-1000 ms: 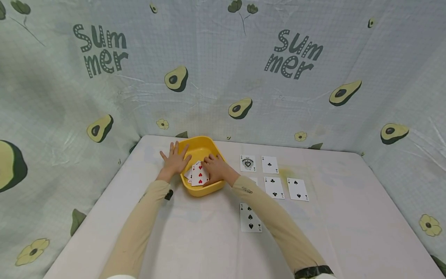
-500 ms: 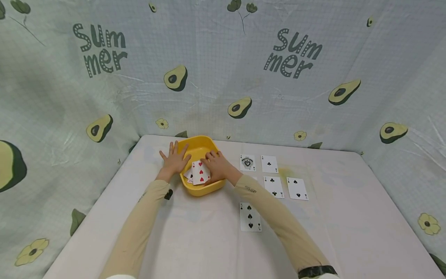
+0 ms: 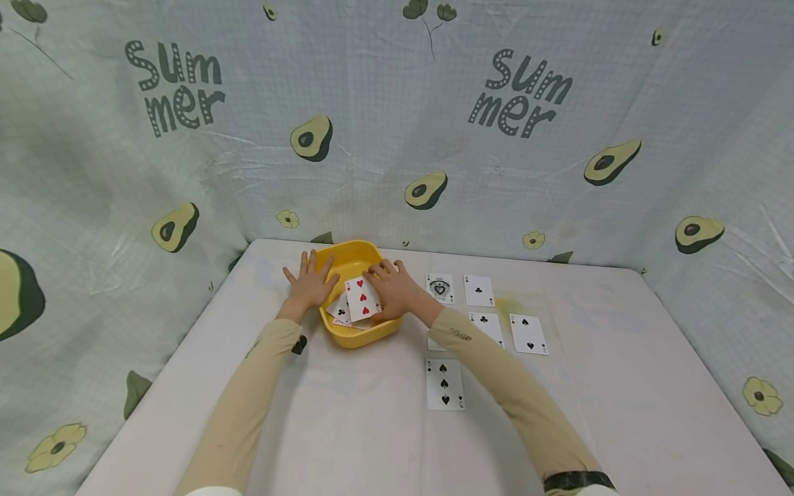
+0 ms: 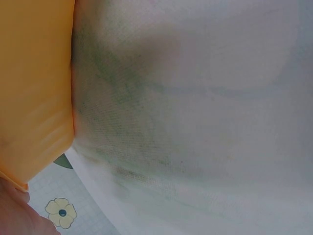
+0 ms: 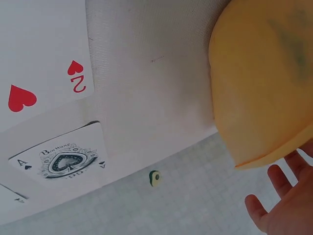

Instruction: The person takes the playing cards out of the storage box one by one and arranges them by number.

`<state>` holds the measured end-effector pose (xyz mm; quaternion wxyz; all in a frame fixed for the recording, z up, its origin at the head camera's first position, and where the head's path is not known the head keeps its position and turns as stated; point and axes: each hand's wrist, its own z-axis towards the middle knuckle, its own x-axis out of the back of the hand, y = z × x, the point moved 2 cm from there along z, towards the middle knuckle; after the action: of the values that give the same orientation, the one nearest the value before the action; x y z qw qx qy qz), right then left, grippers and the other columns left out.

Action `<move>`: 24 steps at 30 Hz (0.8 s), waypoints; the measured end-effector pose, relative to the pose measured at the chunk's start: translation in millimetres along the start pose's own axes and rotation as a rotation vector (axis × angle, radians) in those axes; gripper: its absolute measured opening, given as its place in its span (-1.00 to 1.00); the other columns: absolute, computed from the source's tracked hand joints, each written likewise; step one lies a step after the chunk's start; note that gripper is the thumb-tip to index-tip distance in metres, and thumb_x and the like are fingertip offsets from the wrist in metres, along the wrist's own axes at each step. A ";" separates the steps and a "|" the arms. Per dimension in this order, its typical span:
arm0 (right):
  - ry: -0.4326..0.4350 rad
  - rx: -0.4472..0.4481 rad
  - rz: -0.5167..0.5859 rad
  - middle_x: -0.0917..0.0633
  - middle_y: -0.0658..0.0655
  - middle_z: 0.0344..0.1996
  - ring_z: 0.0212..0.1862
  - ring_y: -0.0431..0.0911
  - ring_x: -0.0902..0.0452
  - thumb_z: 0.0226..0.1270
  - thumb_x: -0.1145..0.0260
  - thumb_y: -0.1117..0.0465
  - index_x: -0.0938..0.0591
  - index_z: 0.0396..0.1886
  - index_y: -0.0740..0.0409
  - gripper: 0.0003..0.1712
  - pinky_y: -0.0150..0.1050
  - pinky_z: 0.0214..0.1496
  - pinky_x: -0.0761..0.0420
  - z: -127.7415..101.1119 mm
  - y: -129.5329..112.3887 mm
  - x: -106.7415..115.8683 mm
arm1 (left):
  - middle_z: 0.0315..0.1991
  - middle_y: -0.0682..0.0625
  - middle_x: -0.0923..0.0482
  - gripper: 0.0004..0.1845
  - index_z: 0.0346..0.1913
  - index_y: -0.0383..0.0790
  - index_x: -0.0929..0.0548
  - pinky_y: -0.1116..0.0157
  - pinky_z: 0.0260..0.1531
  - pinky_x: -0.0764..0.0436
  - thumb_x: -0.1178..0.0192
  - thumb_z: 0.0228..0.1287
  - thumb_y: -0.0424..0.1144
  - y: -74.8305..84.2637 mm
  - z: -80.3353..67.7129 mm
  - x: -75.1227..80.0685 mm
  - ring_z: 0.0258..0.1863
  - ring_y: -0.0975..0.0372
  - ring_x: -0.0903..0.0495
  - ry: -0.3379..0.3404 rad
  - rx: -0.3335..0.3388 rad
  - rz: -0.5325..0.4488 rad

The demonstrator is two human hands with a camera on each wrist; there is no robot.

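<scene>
A yellow plastic basin stands at the table's back left, with several playing cards inside. My left hand rests on its left rim, fingers spread. My right hand reaches over the right side and pinches a three of hearts card between thumb and fingers. This card lies tilted over the other cards. In the left wrist view, part of my left hand shows at the basin's rim. The right wrist view shows my right fingers beyond the basin wall, while the pinched card is hidden there.
Right of the basin lie an ace of spades, an ace of clubs, a two of clubs and a two of spades. A three of spades lies nearer. My right sleeve partly covers a two of hearts.
My right hand has shifted slightly right and up with the three of hearts, turning the card and uncovering more of those beneath. The left hand has stayed at the rim.
</scene>
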<state>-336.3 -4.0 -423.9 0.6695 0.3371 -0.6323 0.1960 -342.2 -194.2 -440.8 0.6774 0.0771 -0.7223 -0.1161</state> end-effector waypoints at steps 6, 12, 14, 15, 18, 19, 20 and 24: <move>0.031 -0.033 0.058 -0.26 0.04 0.19 0.22 -0.02 -0.09 -0.24 -0.18 -0.51 -0.19 0.31 0.01 0.14 -0.01 0.22 -0.18 -6.7 6.5 3.3 | 0.40 -0.28 0.44 -0.38 0.40 -0.07 0.09 -0.35 0.09 0.47 0.36 0.37 0.10 0.0 0.8 -1.2 0.37 -0.15 0.47 0.009 0.002 -0.013; 0.077 -0.042 0.119 -0.26 0.07 0.15 0.20 0.00 -0.07 -0.22 -0.25 -0.42 -0.21 0.29 0.03 0.09 0.00 0.18 -0.17 -16.6 13.7 8.1 | 0.40 -0.29 0.44 -0.38 0.40 -0.07 0.09 -0.35 0.09 0.48 0.35 0.37 0.09 -0.6 1.8 -3.0 0.37 -0.16 0.48 0.012 0.009 -0.011; 0.086 -0.049 0.137 -0.26 0.08 0.14 0.20 0.01 -0.06 -0.20 -0.27 -0.37 -0.21 0.29 0.03 0.06 0.02 0.20 -0.15 -20.3 15.9 11.2 | 0.40 -0.29 0.44 -0.38 0.40 -0.07 0.10 -0.35 0.09 0.48 0.35 0.37 0.08 -0.6 2.0 -3.3 0.37 -0.15 0.49 0.010 0.012 -0.013; 0.088 -0.052 0.146 -0.26 0.08 0.14 0.20 0.02 -0.06 -0.19 -0.28 -0.35 -0.20 0.29 0.03 0.04 0.03 0.20 -0.15 -22.2 16.9 12.8 | 0.40 -0.28 0.44 -0.38 0.40 -0.07 0.10 -0.35 0.09 0.49 0.35 0.37 0.08 -0.5 2.1 -3.4 0.37 -0.15 0.49 0.009 0.013 -0.014; 0.092 -0.061 0.153 -0.26 0.08 0.14 0.21 0.04 -0.04 -0.16 -0.28 -0.32 -0.20 0.29 0.03 0.02 0.06 0.22 -0.13 -27.6 19.5 16.6 | 0.40 -0.28 0.45 -0.38 0.40 -0.07 0.10 -0.34 0.09 0.49 0.35 0.37 0.09 -0.2 2.3 -3.3 0.37 -0.14 0.50 0.008 0.016 -0.020; 0.092 -0.062 0.150 -0.25 0.08 0.14 0.21 0.04 -0.04 -0.16 -0.27 -0.33 -0.20 0.30 0.02 0.02 0.07 0.22 -0.13 -29.3 20.2 17.5 | 0.40 -0.28 0.45 -0.38 0.40 -0.07 0.10 -0.35 0.09 0.49 0.35 0.37 0.09 -0.1 2.3 -3.3 0.37 -0.14 0.50 0.008 0.015 -0.021; 0.090 -0.062 0.139 -0.25 0.07 0.14 0.21 0.04 -0.04 -0.15 -0.26 -0.33 -0.19 0.30 0.02 0.02 0.07 0.22 -0.13 -31.0 20.9 18.1 | 0.40 -0.28 0.45 -0.38 0.40 -0.07 0.10 -0.35 0.09 0.49 0.35 0.37 0.09 0.1 2.3 -3.2 0.37 -0.14 0.50 0.006 0.015 -0.022; 0.098 -0.054 0.111 -0.25 0.06 0.16 0.21 0.05 -0.05 -0.14 -0.24 -0.36 -0.18 0.31 0.00 0.03 0.08 0.20 -0.15 -37.9 22.5 20.5 | 0.40 -0.28 0.45 -0.38 0.40 -0.07 0.10 -0.34 0.09 0.49 0.35 0.37 0.09 1.1 1.6 -1.3 0.37 -0.15 0.50 0.004 0.013 -0.025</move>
<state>-322.2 34.8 -398.2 0.6965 0.2734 -0.6215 0.2322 -343.6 -192.6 -441.8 0.6768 0.0908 -0.7207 -0.1197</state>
